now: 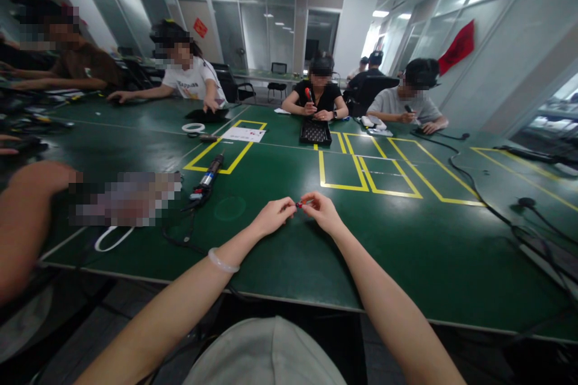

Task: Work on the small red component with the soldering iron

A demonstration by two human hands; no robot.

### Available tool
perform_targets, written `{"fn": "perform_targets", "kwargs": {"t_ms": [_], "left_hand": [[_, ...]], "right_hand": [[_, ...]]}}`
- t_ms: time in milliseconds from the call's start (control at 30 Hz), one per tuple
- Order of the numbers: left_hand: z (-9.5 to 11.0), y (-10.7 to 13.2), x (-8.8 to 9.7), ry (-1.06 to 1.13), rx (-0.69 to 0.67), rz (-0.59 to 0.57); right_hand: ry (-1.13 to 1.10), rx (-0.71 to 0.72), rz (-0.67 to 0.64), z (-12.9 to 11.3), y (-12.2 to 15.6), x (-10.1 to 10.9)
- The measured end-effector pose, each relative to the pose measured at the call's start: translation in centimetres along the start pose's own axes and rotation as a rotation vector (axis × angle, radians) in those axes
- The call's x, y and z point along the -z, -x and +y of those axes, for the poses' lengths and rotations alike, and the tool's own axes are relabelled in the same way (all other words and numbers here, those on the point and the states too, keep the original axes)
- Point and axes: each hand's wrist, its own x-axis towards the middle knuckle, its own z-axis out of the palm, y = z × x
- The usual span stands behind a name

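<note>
Just above the green table (289,252), my left hand (274,215) and my right hand (321,212) meet fingertip to fingertip. Pinched between them is a small red and dark piece (298,205), too small for me to name. Both hands have their fingers closed on it, the left from one side and the right from the other. Part of the piece is hidden by the fingertips. A pale bangle (223,261) circles my left wrist. Left of my hands lies an electric screwdriver (209,175) with its cable.
Yellow tape outlines (343,185) mark the table. A black tray (315,133) stands before a person across from me. A white paper (244,134) and a tape roll (193,128) lie beyond the screwdriver. Black cables (469,177) run along the right. Another person's arm (27,216) reaches in at left.
</note>
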Motion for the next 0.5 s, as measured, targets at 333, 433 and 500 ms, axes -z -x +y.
{"fn": "perform_targets", "kwargs": {"t_ms": [333,433,500], "left_hand": [[-1.1,-0.9,-0.4,0.211,0.077,-0.091],[-1.2,-0.9,-0.4,0.221,0.07,-0.08],[-1.3,-0.9,-0.4,0.225,0.06,-0.078]], "right_hand": [[0.206,0.147,-0.016,-0.7,0.3,-0.1],[0.218,0.144,-0.015,-0.5,0.3,-0.1],[0.224,0.144,-0.016,-0.6,0.3,-0.1]]}}
